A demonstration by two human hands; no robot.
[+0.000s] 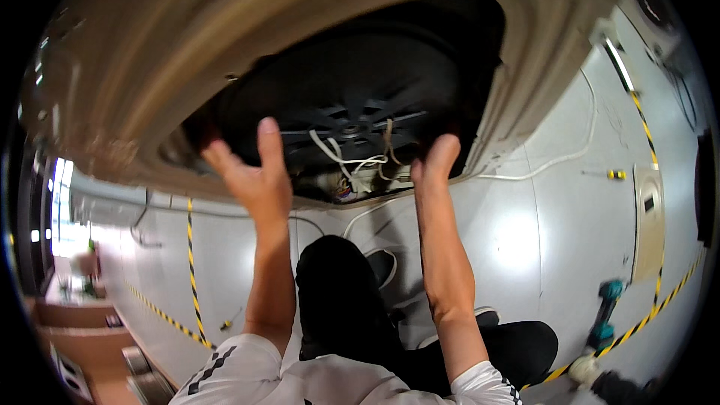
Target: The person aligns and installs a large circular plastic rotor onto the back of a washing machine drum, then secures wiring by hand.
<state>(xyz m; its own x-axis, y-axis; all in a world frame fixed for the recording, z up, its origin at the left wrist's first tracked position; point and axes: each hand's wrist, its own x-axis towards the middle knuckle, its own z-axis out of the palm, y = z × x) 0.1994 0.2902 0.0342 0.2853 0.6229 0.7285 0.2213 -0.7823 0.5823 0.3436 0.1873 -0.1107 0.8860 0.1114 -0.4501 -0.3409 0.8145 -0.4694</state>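
Note:
A beige metal cabinet [300, 0], seemingly a washing machine's, stands before me with a wide opening in its panel. Inside sits a large dark round tub [360, 67] with a ribbed hub [352, 129] at its middle. My left hand [255, 176] reaches in at the opening's left edge, thumb raised and spread from the fingers, whose tips sink into shadow. At the right edge my right hand [436, 159] reaches in too, thumb apart, its other fingers partly hidden. Whether either hand touches the tub I cannot tell. White wires [341, 156] hang between my hands.
A white hose [536, 172] runs over the grey floor at right. Beyond it lie a yellow-handled screwdriver [616, 175], a beige panel [648, 221] and a teal cordless drill [604, 315]. Yellow-black tape [193, 270] marks the floor. Another person's shoe [585, 371] shows lower right.

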